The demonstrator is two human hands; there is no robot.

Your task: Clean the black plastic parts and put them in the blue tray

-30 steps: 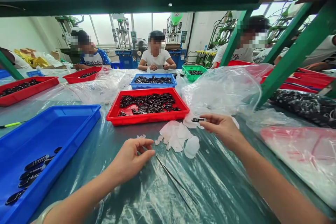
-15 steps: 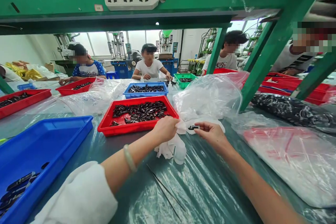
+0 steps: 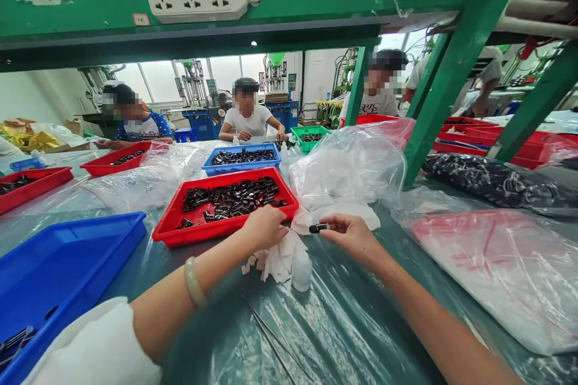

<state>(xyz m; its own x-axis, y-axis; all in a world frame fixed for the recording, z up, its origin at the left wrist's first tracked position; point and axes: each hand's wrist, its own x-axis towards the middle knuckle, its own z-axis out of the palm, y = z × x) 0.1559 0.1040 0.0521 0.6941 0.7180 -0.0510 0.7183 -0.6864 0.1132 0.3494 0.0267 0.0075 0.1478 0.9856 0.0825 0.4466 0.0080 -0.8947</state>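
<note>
My right hand pinches a small black piece with a pale end between thumb and fingertips, over white tissue. My left hand is at the near right corner of the red tray, its fingers bent together; whatever is between them is hidden. Many small black pieces lie in that tray. Crumpled white tissue and a small translucent bottle lie just below my left hand. Thin metal tweezers rest on the green plastic-covered table nearer to me.
At left stands a large blue tray with some black pieces. A smaller blue tray is behind the red one. Clear plastic bags lie right of it. A green frame crosses above; several people sit beyond.
My left hand has moved from the white tissue leftward to the red tray's corner. My right hand still holds the black piece, now turned slightly. The whole view has shifted a little.
</note>
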